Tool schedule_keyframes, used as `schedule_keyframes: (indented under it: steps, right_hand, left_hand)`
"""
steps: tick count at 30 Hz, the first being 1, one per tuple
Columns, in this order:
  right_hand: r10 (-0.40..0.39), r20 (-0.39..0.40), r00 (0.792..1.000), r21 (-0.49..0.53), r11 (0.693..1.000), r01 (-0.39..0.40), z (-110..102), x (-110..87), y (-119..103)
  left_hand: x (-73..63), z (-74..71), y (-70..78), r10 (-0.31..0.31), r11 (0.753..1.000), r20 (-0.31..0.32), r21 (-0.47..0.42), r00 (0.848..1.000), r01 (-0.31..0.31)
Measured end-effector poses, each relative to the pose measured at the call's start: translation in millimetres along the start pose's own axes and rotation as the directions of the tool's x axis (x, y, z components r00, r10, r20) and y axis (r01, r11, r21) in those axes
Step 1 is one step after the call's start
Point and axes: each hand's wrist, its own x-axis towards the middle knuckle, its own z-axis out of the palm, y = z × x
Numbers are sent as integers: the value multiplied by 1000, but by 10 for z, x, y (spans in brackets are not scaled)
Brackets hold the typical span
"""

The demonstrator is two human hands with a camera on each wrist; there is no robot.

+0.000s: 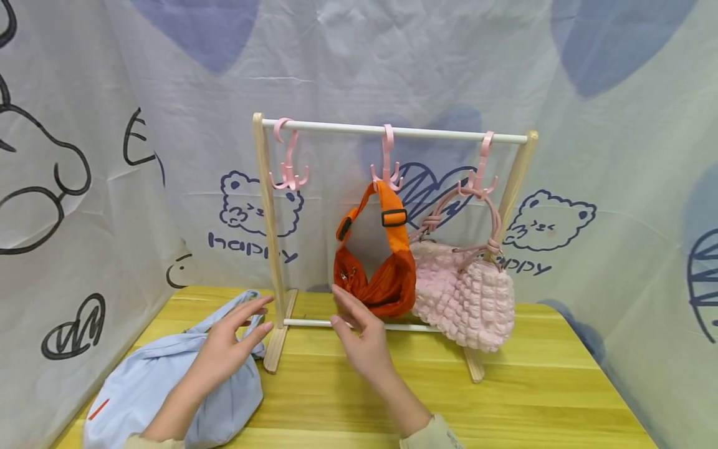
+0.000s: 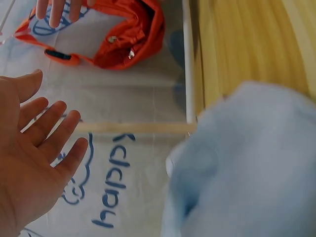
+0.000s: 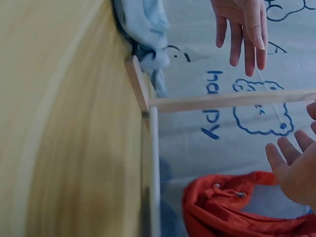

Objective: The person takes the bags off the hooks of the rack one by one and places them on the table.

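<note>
My left hand hovers over a light blue fabric bag lying on the table at the left; its fingers are extended and hold nothing. My right hand, also with relaxed fingers and nothing in its grasp, is in front of the orange-red shoulder bag. That bag hangs by its strap from the middle pink hook. A pink puffy handbag hangs by its handles from the right pink hook. The left pink hook carries no bag. In the left wrist view, the palm and spread fingers show.
A small rack with wooden posts and a white top bar stands on the yellow wood-grain table. A lower white rod joins its feet. Behind hangs a printed cloth backdrop.
</note>
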Motion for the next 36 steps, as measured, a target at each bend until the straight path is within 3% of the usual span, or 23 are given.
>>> schedule_keyframes:
  steps: [5, 12, 23, 28, 36]
  right_hand:
    - [-77, -31, 997, -35, 997, 75, -171, 82, -63]
    - [-88, -50, 995, -66, 994, 85, -412, 190, -222]
    - [-173, -119, 978, -135, 978, 157, -774, 433, -447]
    - [-176, -119, 977, -165, 974, 155, -938, 573, -533]
    - [-238, -107, 965, -224, 952, 210, -1130, 886, -706]
  left_hand:
    - [126, 88, 123, 24, 999, 8, -40, 1000, -23]
    - [273, 191, 276, 73, 993, -2, -94, 997, -73]
    - [597, 302, 570, 135, 965, -24, -222, 991, -137]
    - [749, 341, 660, 189, 952, -73, -233, 979, -201]
    - [1008, 520, 816, 225, 922, -223, -266, 948, -281]
